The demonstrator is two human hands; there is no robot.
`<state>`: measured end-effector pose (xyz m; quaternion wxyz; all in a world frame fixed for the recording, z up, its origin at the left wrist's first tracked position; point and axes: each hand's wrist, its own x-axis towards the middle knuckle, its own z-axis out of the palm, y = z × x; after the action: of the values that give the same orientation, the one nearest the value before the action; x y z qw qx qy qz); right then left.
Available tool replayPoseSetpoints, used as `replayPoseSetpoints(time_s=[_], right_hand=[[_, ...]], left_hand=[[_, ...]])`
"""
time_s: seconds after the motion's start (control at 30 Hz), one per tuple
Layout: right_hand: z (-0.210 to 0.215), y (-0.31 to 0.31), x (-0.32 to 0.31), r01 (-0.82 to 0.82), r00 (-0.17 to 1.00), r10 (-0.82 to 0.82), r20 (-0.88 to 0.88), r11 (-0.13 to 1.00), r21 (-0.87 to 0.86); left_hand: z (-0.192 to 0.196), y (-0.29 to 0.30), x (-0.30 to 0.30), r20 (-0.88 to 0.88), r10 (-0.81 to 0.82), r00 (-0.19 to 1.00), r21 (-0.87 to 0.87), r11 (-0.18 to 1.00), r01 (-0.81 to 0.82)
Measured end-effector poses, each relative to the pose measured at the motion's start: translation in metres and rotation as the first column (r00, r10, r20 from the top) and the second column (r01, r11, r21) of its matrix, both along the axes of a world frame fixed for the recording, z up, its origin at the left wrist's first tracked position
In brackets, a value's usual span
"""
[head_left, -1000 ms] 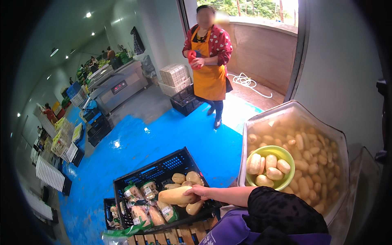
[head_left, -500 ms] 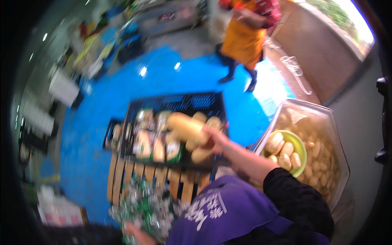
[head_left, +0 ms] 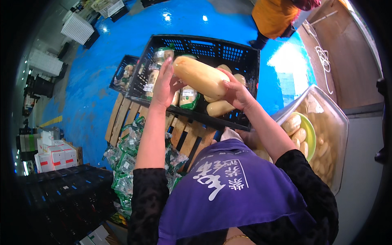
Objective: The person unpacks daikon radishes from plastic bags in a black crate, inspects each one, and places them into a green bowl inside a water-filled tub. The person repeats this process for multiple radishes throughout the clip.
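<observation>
A smooth, pale-yellow section of lotus root (head_left: 200,77) is raised over a black plastic crate (head_left: 192,39), tilted down to the right. My right hand (head_left: 239,92) grips its right end, thumb on top. My left hand (head_left: 164,83) is at the left end with fingers stretched upward; whether the palm touches the root is hard to tell. In the crate, bagged roots with green-edged packaging (head_left: 188,98) lie on the left. Bare lotus roots (head_left: 220,108) lie on the right, partly hidden by the raised one.
Clear and green plastic bags (head_left: 126,151) are heaped beside a wooden pallet (head_left: 118,118). At right stands a tub (head_left: 345,134) of roots in liquid, with a green bowl (head_left: 312,136) holding several roots. Another person in an orange apron (head_left: 275,18) stands at the far right.
My left hand has come up from the bag heap to the root's left end. The right hand still holds the root. The view has tilted down, and the other person now appears farther right.
</observation>
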<state>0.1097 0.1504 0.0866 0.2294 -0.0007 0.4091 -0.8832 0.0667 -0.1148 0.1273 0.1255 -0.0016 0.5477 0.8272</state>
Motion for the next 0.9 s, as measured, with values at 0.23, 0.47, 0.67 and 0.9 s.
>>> replayPoseSetpoints(time_s=[0.23,0.47,0.67,0.9], right_hand=[[-0.009,0.016,0.001,-0.015,0.996,0.020,-0.089,0.998,0.063],[-0.028,0.018,-0.003,-0.016,0.998,0.031,0.063,0.975,-0.220],[-0.042,0.016,-0.007,-0.025,0.995,0.046,0.087,0.973,-0.231],[-0.047,0.012,-0.010,-0.010,0.996,0.025,0.087,0.985,-0.170]], left_hand=[[-0.015,0.014,-0.007,0.027,-0.084,0.996,0.186,0.980,0.077],[-0.017,0.004,0.003,0.013,-0.188,0.982,0.367,0.915,0.171],[0.000,0.014,0.010,-0.001,-0.101,0.995,0.072,0.992,0.101],[-0.031,0.023,0.008,-0.302,0.057,0.952,-0.290,0.945,-0.148]])
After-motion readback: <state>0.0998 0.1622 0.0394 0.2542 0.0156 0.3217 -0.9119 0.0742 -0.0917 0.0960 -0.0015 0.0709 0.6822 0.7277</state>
